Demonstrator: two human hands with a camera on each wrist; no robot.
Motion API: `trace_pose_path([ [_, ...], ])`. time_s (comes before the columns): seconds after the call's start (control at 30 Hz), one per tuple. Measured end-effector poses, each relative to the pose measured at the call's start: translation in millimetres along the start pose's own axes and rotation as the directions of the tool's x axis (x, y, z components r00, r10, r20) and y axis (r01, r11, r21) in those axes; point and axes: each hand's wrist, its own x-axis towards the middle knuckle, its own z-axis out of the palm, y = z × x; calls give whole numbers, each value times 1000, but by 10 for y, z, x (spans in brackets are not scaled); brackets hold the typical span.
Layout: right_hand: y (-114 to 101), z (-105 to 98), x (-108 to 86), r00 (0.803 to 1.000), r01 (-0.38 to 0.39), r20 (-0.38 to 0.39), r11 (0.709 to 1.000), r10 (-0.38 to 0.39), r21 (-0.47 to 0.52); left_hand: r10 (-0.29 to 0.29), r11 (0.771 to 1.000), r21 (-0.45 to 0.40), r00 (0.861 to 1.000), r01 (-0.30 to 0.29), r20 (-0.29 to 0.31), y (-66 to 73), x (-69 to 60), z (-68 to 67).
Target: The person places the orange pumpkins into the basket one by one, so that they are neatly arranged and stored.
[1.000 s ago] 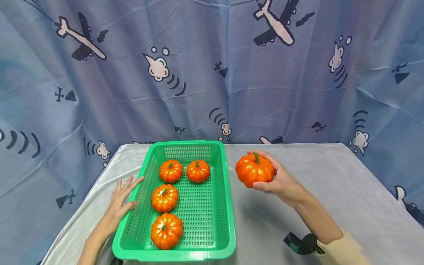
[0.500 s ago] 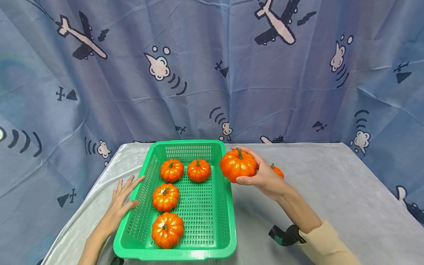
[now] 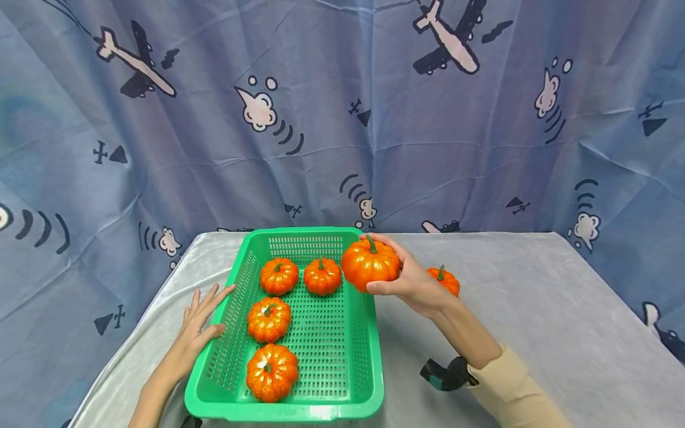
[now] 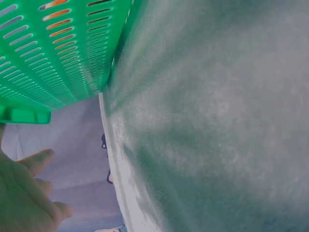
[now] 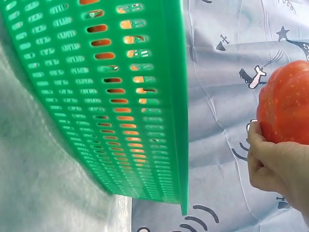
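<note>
Grips a glossy ornamental pumpkin (image 3: 369,265) between thumb and curled fingers of the right hand (image 3: 414,285), above the green basket's (image 3: 283,411) right rim; seems light, stiff, slippery, best held round its ribbed sides. Spreads the left hand's (image 3: 194,331) fingers apart at the left rim. Needs care over the right rim and the four pumpkins inside (image 3: 269,320).

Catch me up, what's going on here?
Someone's right hand is holding an orange pumpkin up near the right rim of a green basket. Four more pumpkins sit inside the basket. The left hand is at its left rim, fingers spread. A sixth pumpkin is on the table, partly hidden behind the right hand. The held one isn't set down yet.
</note>
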Motion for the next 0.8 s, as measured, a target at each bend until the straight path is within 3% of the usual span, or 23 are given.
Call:
trace_pose_path([
  [0.3,85,103,102,999,24,25,999,-25,42,-5,1000,-14,1000,5,0,-29,4,14],
  [0.8,306,279,271,998,-19,60,995,13,94,-5,1000,-29,1000,5,-4,-21,-3,10],
])
